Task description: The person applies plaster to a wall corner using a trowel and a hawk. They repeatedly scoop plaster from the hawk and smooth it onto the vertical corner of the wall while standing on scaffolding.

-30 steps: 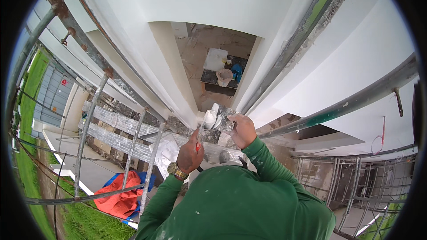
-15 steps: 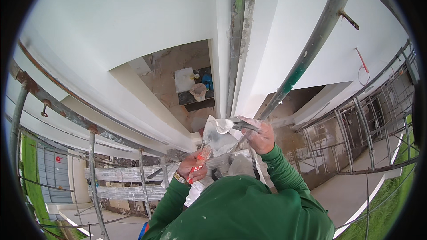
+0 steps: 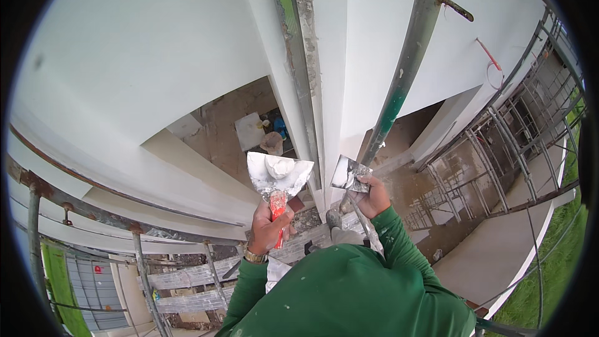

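Observation:
My left hand (image 3: 272,228) grips the red handle (image 3: 278,203) of a wide putty knife, whose blade (image 3: 262,170) faces up with a lump of white putty (image 3: 279,167) on it. My right hand (image 3: 374,196) is closed on a small square metal scraper (image 3: 351,173) smeared with white, held just right of the wide blade and apart from it. Below my hands, partly hidden by my green shirt, show one of my shoes (image 3: 334,217) and white-stained scaffold planks (image 3: 187,278).
Scaffold tubes (image 3: 406,81) and rails (image 3: 103,214) surround me beside white walls (image 3: 143,43). Through an opening far below lie a white board (image 3: 247,131), a bucket (image 3: 271,143) and a blue container. More scaffolding (image 3: 524,143) and wet-looking floor stand at right; grass (image 3: 56,287) shows beyond.
My view has swung right. The wide blade has risen upright in my left hand and now carries the putty; the scraper has parted from it to the right, turned with its face up.

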`<state>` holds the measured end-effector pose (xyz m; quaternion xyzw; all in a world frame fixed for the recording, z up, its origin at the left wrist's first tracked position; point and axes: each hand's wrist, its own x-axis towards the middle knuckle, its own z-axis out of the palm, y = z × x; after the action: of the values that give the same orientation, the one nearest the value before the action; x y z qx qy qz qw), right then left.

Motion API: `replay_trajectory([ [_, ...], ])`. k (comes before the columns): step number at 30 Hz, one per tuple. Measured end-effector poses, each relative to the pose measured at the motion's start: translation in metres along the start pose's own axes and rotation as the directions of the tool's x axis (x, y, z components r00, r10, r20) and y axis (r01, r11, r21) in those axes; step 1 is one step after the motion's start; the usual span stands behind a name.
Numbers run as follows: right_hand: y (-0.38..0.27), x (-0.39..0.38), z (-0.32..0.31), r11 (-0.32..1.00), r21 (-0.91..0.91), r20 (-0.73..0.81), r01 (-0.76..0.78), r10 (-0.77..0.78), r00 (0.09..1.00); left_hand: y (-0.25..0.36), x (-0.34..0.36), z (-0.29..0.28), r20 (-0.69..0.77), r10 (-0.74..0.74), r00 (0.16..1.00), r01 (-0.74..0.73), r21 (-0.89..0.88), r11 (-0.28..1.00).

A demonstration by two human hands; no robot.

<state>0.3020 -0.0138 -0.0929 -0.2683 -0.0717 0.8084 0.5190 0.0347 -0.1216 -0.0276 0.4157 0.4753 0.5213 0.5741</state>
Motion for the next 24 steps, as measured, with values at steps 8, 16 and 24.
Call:
replay_trajectory([
  [8, 0.004, -0.017, 0.077, 0.835, -0.486, 0.167, 0.259, -0.202, 0.965, -0.041, 0.035, 0.023, -0.217, 0.316, 0.924, -0.142, 0.572, 0.808],
  [16, -0.007, 0.009, 0.091, 0.951, -0.294, 0.167, 0.095, -0.047, 0.985, -0.053, 0.052, 0.027, -0.104, 0.304, 0.947, -0.105, 0.793, 0.600],
  [24, -0.007, 0.080, 0.084, 0.410, -0.615, 0.233, 0.674, -0.722, 0.652, -0.092, 0.033, 0.003, -0.268, -0.161, 0.950, 0.186, 0.070, 0.980],
])
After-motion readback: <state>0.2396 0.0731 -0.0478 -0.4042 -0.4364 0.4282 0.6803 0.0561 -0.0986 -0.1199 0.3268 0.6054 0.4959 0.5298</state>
